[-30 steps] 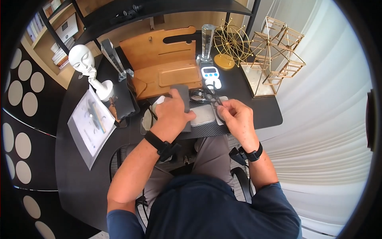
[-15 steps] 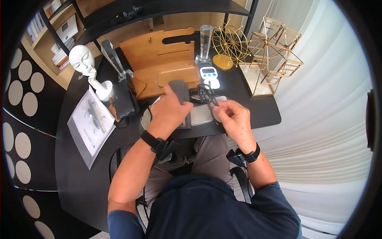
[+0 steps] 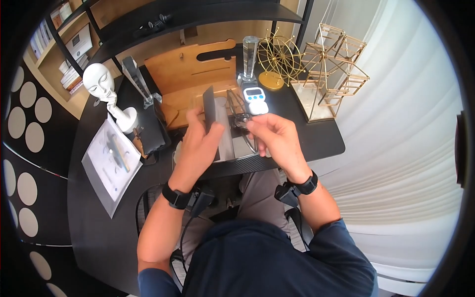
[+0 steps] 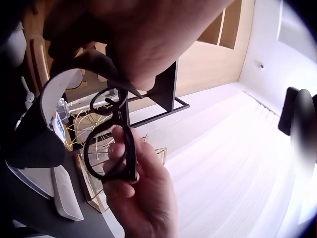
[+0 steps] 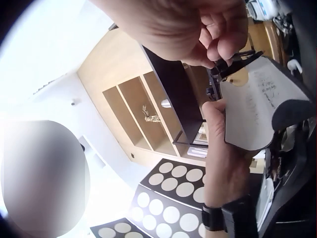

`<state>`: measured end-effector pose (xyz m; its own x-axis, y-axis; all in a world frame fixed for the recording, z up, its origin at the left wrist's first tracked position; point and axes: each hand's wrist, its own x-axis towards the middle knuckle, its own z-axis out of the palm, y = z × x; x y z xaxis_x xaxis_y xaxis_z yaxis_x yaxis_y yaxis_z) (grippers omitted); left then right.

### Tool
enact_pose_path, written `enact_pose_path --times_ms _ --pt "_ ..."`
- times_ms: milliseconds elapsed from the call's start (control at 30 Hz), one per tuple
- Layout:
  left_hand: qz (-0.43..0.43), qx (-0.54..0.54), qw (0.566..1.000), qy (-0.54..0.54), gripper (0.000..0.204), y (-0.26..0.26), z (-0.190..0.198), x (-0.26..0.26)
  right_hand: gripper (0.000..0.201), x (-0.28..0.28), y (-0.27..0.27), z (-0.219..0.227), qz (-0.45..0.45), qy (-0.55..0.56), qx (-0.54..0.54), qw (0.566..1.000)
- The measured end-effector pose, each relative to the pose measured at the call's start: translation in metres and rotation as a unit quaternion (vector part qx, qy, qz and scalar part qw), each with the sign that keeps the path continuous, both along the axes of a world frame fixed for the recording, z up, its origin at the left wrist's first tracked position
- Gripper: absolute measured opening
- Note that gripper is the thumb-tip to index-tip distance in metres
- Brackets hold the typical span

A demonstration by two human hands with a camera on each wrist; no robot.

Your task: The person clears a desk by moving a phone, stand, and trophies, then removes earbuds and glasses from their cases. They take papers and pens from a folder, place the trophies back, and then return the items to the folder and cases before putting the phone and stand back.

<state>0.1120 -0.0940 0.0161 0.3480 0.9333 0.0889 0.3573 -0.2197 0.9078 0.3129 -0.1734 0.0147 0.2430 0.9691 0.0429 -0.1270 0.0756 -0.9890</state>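
Observation:
In the head view my left hand (image 3: 195,148) grips a dark grey case (image 3: 210,106) by its raised flap. The pale lining (image 5: 250,111) shows in the right wrist view, with faint writing on it. My right hand (image 3: 281,143) pinches black-framed glasses (image 4: 131,153) between thumb and fingers, just right of the case. In the left wrist view the glasses hang upright beside the curved flap (image 4: 57,91); whether they touch it I cannot tell. A silvery flat item (image 3: 241,147) lies beneath the glasses, partly covered.
Behind the hands stand a wooden organizer (image 3: 198,69), a white timer (image 3: 254,95), a crystal trophy (image 3: 249,59) and a gold wheel ornament (image 3: 271,80). A white head sculpture (image 3: 99,81), a black pouch (image 3: 151,131) and a papers folder (image 3: 114,161) are on the left.
The case's flap has swung up and left in my left hand, exposing the pale lining. My right hand has brought the glasses left, close to the case. The head view has shifted slightly.

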Motion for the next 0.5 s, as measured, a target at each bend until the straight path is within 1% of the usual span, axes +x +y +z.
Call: enact_pose_path --times_ms 67,167,267,367,500 --pt "-0.020 -0.003 0.996 -0.086 0.067 -0.010 -0.003 -0.001 0.020 -0.003 0.008 -0.004 0.021 0.041 -0.004 0.999" --pt "-0.035 -0.022 0.983 -0.178 0.062 -0.024 0.006 -0.003 0.017 -0.012 0.012 -0.006 0.045 0.084 -0.020 0.995" --pt "-0.018 -0.018 0.970 -0.244 0.062 -0.017 -0.017 -0.005 0.020 -0.021 0.010 -0.010 0.046 0.070 -0.029 0.996" --pt "-0.057 -0.101 0.942 -0.315 0.059 -0.025 -0.011 -0.008 0.020 -0.024 0.004 -0.007 0.052 0.030 -0.033 0.998" --pt "-0.073 -0.147 0.904 -0.395 0.057 -0.029 -0.014 -0.006 0.021 -0.025 -0.004 -0.002 0.063 -0.019 -0.028 0.997"
